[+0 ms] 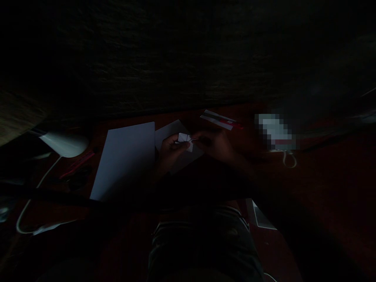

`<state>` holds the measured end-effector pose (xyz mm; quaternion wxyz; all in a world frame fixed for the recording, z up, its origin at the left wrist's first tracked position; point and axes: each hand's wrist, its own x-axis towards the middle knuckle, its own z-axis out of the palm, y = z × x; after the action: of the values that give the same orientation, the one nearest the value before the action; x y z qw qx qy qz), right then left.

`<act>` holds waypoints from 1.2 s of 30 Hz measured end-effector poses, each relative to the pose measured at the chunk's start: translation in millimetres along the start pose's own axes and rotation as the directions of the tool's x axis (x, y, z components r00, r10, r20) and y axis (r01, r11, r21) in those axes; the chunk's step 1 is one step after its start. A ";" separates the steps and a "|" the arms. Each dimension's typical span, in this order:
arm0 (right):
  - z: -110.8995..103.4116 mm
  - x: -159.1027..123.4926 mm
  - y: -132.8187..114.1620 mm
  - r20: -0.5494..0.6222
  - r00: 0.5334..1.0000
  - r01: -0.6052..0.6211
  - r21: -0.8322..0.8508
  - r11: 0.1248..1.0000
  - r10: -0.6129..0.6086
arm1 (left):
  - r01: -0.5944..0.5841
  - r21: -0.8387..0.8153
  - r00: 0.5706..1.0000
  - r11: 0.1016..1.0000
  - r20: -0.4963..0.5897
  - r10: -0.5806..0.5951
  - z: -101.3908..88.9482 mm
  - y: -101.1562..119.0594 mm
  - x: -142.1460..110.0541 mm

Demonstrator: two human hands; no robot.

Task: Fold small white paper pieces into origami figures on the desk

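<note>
In the dim head view, a small folded white paper (183, 137) is held between my two hands above the table. My left hand (169, 152) grips it from the left, thumb lying across its lower part. From the right, my right hand (216, 144) pinches a thin pale strip or flap at the paper's right edge; it is too dark to tell exactly which. Beneath the hands lies a loose white sheet (179, 166), partly covered by them. Left of it rests a larger white sheet or pad (129, 156).
A ruler-like pale strip (219, 119) with a red item lies behind my right hand. On the left are a white lamp-like cone (66, 144) with a cable (48, 172) and a pink-red strip (78, 164). A blurred-out pale object (274, 130) with a looped cord stands right.
</note>
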<state>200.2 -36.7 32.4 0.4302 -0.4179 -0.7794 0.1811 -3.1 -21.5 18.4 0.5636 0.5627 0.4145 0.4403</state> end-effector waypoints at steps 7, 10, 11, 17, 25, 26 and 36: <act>-3.4 0.4 -0.2 0.030 1.000 0.005 0.007 1.000 -0.005 | 0.020 -0.049 1.000 0.999 0.010 -0.019 -1.3 -1.8 0.7; -3.6 0.8 -1.3 -0.003 1.000 0.008 0.023 1.000 -0.008 | 0.028 -0.086 0.999 0.996 0.027 -0.026 -0.7 -2.5 1.0; -3.5 0.8 -1.6 -0.010 1.000 0.004 0.024 1.000 -0.004 | 0.040 -0.093 0.999 0.995 0.030 -0.037 -0.2 -2.3 1.0; -2.3 0.8 -0.2 -0.023 0.999 -0.045 0.046 0.998 0.046 | 0.059 -0.057 0.998 0.997 -0.011 -0.060 1.9 -1.5 0.5; -1.8 1.8 -0.5 0.016 0.999 -0.033 0.055 0.998 0.032 | 0.051 0.015 0.997 0.999 -0.062 -0.050 -0.6 -5.6 1.0; -1.5 1.7 -0.9 0.023 1.000 -0.022 0.052 0.998 0.021 | 0.057 0.018 0.996 0.998 -0.070 -0.055 -0.1 -5.0 0.8; 1.7 0.7 -2.5 -0.059 0.997 0.050 -0.056 0.997 -0.053 | 0.045 0.029 0.997 0.999 -0.069 -0.043 3.4 -1.6 1.0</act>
<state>197.4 -37.5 33.5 0.4465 -0.4147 -0.7811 0.1359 0.5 -21.4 16.9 0.5503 0.5466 0.4524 0.4402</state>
